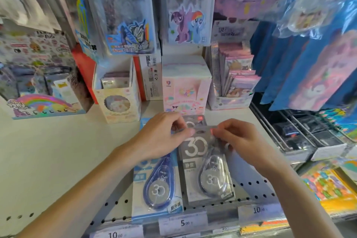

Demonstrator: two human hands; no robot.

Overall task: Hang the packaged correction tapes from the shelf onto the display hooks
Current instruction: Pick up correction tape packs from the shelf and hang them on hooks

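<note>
Both hands meet over the near edge of a stationery shelf (58, 150): the left hand (162, 135) and the right hand (237, 139) each pinch a top corner of a grey packaged correction tape (204, 168), thumbs and fingertips closed on the card just beside its hang hole, the pack's lower end apparently resting on a stack of the same packs. A blue packaged correction tape (156, 185) lies flat just to its left, partly under the left wrist. The grip is only at the card's thin top edge, so the heavier blister at the bottom could swing or tear the slot, or the pack could slip and knock the stack off the shelf lip above the price tags (183, 223). No free hook is clearly visible; hanging ruler packs (133, 15) and a pony-printed pack (185, 23) crowd the far space directly above. Boxes stand close behind the hands, among them a pink carton (185, 87) and a white carton (117, 100), leaving little room to lift straight up. Blue bags (301, 63) hang at right.
</note>
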